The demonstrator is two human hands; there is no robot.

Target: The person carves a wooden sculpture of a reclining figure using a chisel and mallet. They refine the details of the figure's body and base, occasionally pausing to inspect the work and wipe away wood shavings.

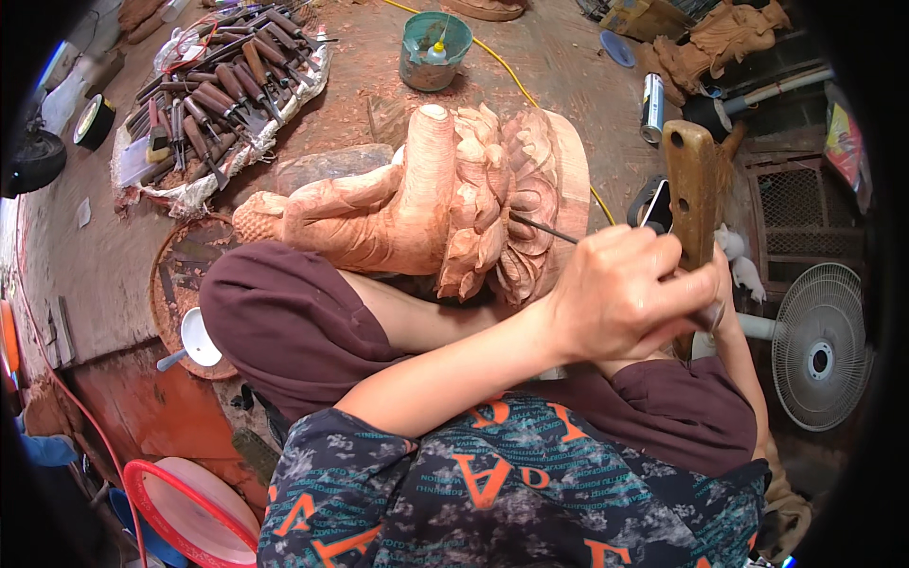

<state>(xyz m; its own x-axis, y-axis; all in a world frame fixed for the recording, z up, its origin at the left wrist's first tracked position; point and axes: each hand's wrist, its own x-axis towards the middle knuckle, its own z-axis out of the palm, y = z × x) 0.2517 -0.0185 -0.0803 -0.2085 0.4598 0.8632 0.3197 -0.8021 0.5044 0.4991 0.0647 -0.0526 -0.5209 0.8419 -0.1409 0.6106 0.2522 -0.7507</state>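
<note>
A reddish wooden carving of a seated figure (379,213) lies on its side across my lap, its curly head to the left. Its petalled base (540,199) faces right. My left hand (630,293) is closed in a fist around a carving chisel (547,229), whose thin dark shaft reaches in among the base petals. Just right of that fist rises a worn wooden mallet (691,185) with holes in it. My right hand (721,284) is behind the mallet and appears closed on it; most of its fingers are hidden.
Many wooden-handled chisels (227,90) lie on a cloth at upper left. A green bucket (436,52) with a small bottle stands beyond the carving. A fan (820,360) is at right. A white bowl (199,337) and red-rimmed basin (189,511) are at left.
</note>
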